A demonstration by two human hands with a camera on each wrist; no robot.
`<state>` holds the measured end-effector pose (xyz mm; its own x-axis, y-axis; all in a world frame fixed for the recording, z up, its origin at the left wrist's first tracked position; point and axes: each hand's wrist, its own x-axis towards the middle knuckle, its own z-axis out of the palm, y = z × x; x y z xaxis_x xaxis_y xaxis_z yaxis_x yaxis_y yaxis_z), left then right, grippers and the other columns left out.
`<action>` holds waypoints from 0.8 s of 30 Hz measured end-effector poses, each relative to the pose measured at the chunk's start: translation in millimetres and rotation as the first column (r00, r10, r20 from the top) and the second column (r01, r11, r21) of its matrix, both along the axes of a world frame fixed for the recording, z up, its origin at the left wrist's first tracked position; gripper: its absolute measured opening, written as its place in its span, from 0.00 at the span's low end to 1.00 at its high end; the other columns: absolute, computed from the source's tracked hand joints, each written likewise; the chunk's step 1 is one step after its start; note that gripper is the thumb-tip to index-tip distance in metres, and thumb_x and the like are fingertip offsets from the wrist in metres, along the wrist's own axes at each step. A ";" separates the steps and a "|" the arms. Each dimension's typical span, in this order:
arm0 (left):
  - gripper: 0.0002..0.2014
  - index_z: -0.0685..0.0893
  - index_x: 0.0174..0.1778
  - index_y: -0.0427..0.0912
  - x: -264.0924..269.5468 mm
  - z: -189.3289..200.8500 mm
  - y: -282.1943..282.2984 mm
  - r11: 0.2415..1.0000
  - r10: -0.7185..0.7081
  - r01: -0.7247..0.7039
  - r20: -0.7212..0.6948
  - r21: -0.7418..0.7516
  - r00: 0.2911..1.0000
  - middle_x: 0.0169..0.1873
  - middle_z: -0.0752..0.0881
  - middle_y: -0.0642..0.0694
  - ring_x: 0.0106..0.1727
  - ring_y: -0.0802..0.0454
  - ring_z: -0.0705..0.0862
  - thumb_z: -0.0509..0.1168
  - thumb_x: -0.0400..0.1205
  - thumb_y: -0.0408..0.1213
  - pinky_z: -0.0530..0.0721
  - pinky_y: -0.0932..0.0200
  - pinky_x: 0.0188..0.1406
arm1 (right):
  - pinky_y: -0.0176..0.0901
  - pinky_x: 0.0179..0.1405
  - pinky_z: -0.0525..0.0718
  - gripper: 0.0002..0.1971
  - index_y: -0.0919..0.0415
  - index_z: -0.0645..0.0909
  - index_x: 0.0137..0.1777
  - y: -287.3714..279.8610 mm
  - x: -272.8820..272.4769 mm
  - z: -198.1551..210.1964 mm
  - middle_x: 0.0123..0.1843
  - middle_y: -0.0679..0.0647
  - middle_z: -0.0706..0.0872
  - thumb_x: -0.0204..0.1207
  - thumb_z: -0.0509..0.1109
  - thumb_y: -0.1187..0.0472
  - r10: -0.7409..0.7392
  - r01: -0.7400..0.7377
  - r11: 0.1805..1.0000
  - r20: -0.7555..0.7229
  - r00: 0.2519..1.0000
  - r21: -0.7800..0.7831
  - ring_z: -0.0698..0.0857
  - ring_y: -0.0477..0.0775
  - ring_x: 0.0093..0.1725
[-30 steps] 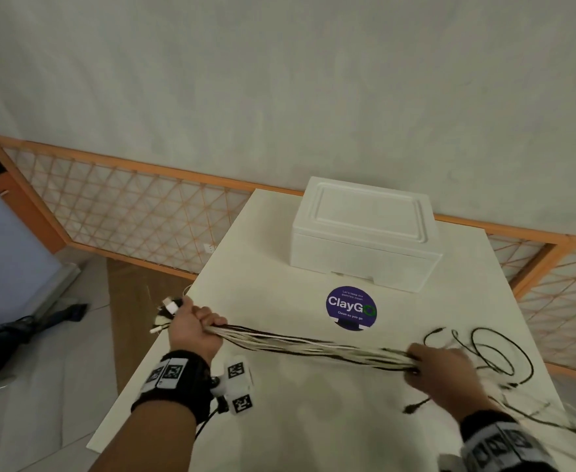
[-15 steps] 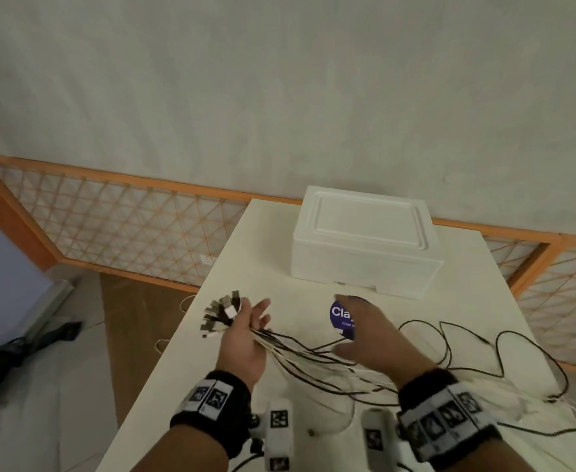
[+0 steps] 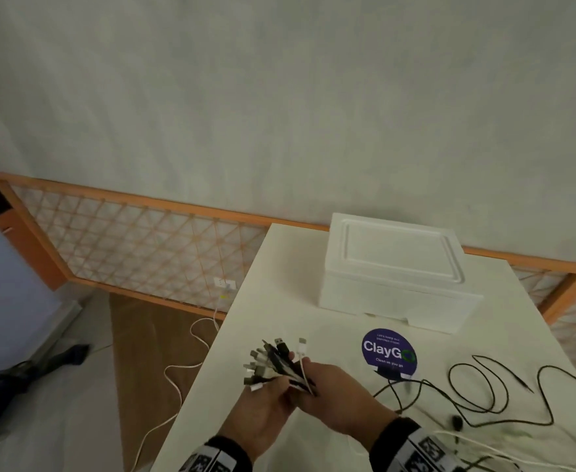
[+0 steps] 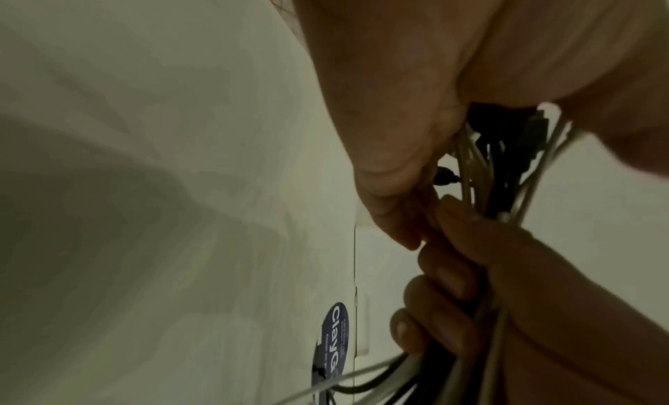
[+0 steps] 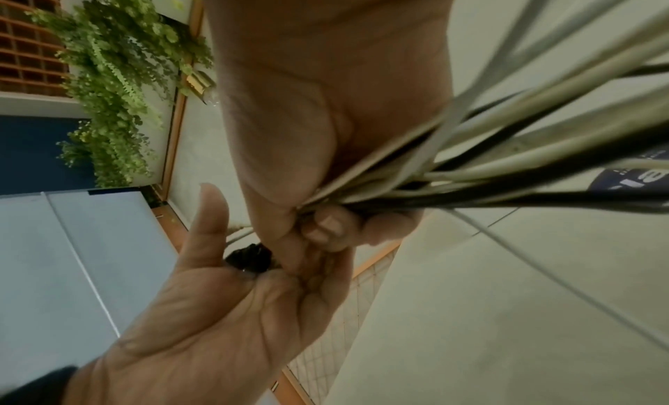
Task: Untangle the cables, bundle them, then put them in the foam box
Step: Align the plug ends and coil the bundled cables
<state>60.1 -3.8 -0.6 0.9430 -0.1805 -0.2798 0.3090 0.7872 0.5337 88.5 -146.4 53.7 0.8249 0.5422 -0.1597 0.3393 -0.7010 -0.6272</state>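
Many cables (image 3: 273,366) gathered at one end, tails sprawling.
Left hand (image 3: 262,413) and right hand (image 3: 341,396) clutch them; foam box (image 3: 392,267) stands closed.

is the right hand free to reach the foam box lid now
Probably not yet: the right hand grips the cable bundle, which the left hand also holds. Only a sticker lies between it and the foam box, so the path itself looks free.

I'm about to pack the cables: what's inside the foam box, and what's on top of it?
Nothing lies on the foam box. Its lid is on, so the inside is hidden. The cables in view are outside it.
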 end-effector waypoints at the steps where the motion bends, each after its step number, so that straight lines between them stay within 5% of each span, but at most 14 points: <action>1: 0.40 0.90 0.53 0.31 -0.7 -2.3 0.5 1.000 -0.001 0.001 0.008 -0.031 1.000 0.55 0.86 0.28 0.53 0.35 0.88 0.90 0.42 0.35 0.89 0.45 0.47 | 0.38 0.43 0.71 0.15 0.54 0.76 0.61 3.1 -1.3 -0.9 0.56 0.53 0.85 0.79 0.64 0.47 -0.001 0.002 1.000 0.033 0.999 -0.031 0.82 0.52 0.53; 4: 0.42 0.91 0.51 0.31 0.0 -4.3 1.9 0.996 0.043 -0.044 -0.014 -0.073 0.999 0.54 0.87 0.29 0.51 0.35 0.89 0.90 0.38 0.40 0.90 0.43 0.45 | 0.42 0.49 0.74 0.19 0.53 0.72 0.68 10.0 -6.2 -1.7 0.61 0.55 0.84 0.80 0.62 0.48 0.001 0.006 0.994 0.063 0.998 -0.110 0.81 0.56 0.60; 7: 0.46 0.87 0.53 0.31 7.3 -3.1 10.6 0.979 0.174 -0.179 -0.050 -0.101 0.983 0.50 0.89 0.30 0.45 0.35 0.90 0.90 0.36 0.42 0.90 0.42 0.40 | 0.41 0.47 0.72 0.11 0.51 0.75 0.57 10.8 -6.9 1.0 0.53 0.52 0.82 0.79 0.62 0.48 -0.001 0.004 0.990 0.020 1.000 -0.137 0.80 0.53 0.55; 11: 0.35 0.79 0.69 0.43 14.1 8.3 11.9 0.977 0.196 -0.202 -0.089 -0.061 0.977 0.64 0.84 0.34 0.55 0.35 0.86 0.75 0.65 0.48 0.84 0.36 0.52 | 0.43 0.46 0.80 0.11 0.52 0.77 0.53 8.7 -4.0 3.4 0.47 0.47 0.79 0.75 0.66 0.50 -0.009 -0.005 0.993 -0.117 0.993 -0.120 0.82 0.52 0.48; 14: 0.33 0.83 0.64 0.47 15.2 19.9 -2.2 0.978 0.109 -0.113 0.035 0.176 0.993 0.63 0.86 0.41 0.57 0.42 0.84 0.79 0.63 0.54 0.81 0.42 0.57 | 0.40 0.34 0.86 0.08 0.45 0.79 0.45 13.3 -2.8 8.8 0.39 0.47 0.86 0.69 0.74 0.56 -0.055 0.098 0.984 -0.273 0.960 0.149 0.86 0.48 0.35; 17: 0.48 0.78 0.66 0.51 14.1 25.3 -4.9 0.942 0.040 -0.078 0.119 0.327 0.992 0.58 0.89 0.49 0.59 0.48 0.85 0.84 0.48 0.58 0.82 0.50 0.60 | 0.34 0.29 0.81 0.07 0.48 0.82 0.43 17.0 0.1 13.7 0.33 0.47 0.86 0.68 0.76 0.58 -0.138 0.231 0.934 -0.322 0.937 0.273 0.83 0.42 0.27; 19: 0.42 0.72 0.71 0.47 9.8 20.5 -1.2 0.912 -0.046 0.006 0.088 0.410 0.995 0.61 0.85 0.50 0.64 0.51 0.83 0.83 0.62 0.49 0.83 0.62 0.58 | 0.30 0.29 0.77 0.03 0.49 0.82 0.42 16.3 1.7 11.9 0.28 0.42 0.85 0.72 0.74 0.56 -0.208 0.286 0.914 -0.275 0.939 0.287 0.81 0.36 0.26; 21: 0.25 0.73 0.70 0.52 3.6 19.7 -4.2 0.871 -0.099 0.096 -0.019 0.481 0.995 0.59 0.80 0.49 0.59 0.67 0.82 0.70 0.78 0.34 0.80 0.73 0.53 | 0.30 0.32 0.76 0.05 0.48 0.80 0.39 16.9 2.7 10.6 0.28 0.40 0.85 0.74 0.72 0.57 -0.275 0.340 0.888 -0.234 0.932 0.309 0.81 0.34 0.28; 23: 0.29 0.78 0.64 0.59 -1.5 22.8 -20.4 0.814 -0.219 0.185 -0.004 0.551 0.976 0.51 0.79 0.46 0.44 0.75 0.83 0.71 0.72 0.25 0.80 0.74 0.44 | 0.32 0.36 0.76 0.03 0.49 0.80 0.43 20.0 2.9 14.1 0.37 0.43 0.86 0.74 0.72 0.56 -0.324 0.380 0.870 -0.217 0.921 0.315 0.84 0.41 0.39; 24: 0.31 0.75 0.67 0.54 -1.7 23.4 -26.8 0.757 -0.295 0.233 0.000 0.611 0.956 0.51 0.79 0.45 0.43 0.72 0.84 0.68 0.74 0.18 0.80 0.73 0.43 | 0.32 0.38 0.76 0.05 0.50 0.80 0.48 21.3 2.7 17.9 0.43 0.45 0.87 0.75 0.72 0.54 -0.331 0.381 0.873 -0.205 0.921 0.305 0.84 0.45 0.44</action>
